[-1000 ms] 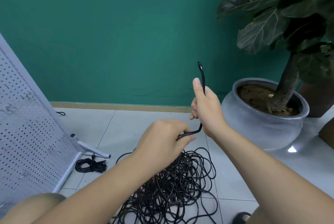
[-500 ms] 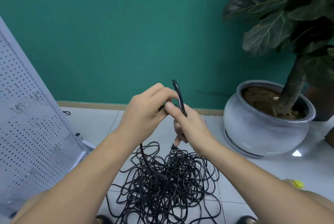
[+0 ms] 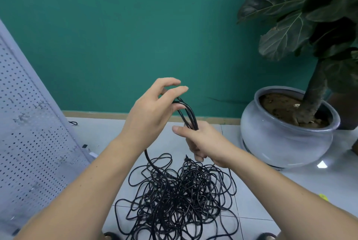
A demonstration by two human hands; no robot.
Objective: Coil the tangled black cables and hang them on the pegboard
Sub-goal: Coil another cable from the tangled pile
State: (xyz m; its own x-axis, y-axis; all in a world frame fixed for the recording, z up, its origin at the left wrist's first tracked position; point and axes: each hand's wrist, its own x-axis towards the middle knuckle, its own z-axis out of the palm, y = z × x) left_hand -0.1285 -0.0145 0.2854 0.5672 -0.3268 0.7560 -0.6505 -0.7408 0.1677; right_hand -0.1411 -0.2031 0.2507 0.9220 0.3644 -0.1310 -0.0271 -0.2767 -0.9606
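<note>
a teal wall (image 3: 116, 36) is seen at the back, above a pale tiled floor (image 3: 319, 191). at the far left a white pegboard (image 3: 29, 133) is leaned at a slant; no coil is seen hung on the part in view, so the task is judged to be at an early stage. to its right the left hand (image 3: 153, 111) is raised above the floor. a few loops (image 3: 188, 112) of cable are pinched at their top between its thumb and a finger, the other fingers being loosely extended, apparently so that the bend can be guided into place. just below and to the right, the same loops are gripped lower down by the right hand (image 3: 205, 141), whose fingers are curled round them so that the gathered turns are held together. a strand is led down from under the left hand into the tangled black cables (image 3: 180, 197), which are heaped on the floor beneath both hands, apart from the pegboard. at the right a plant (image 3: 280, 42) is stood in a grey pot (image 3: 286, 143), near the heap but not touching it.
</note>
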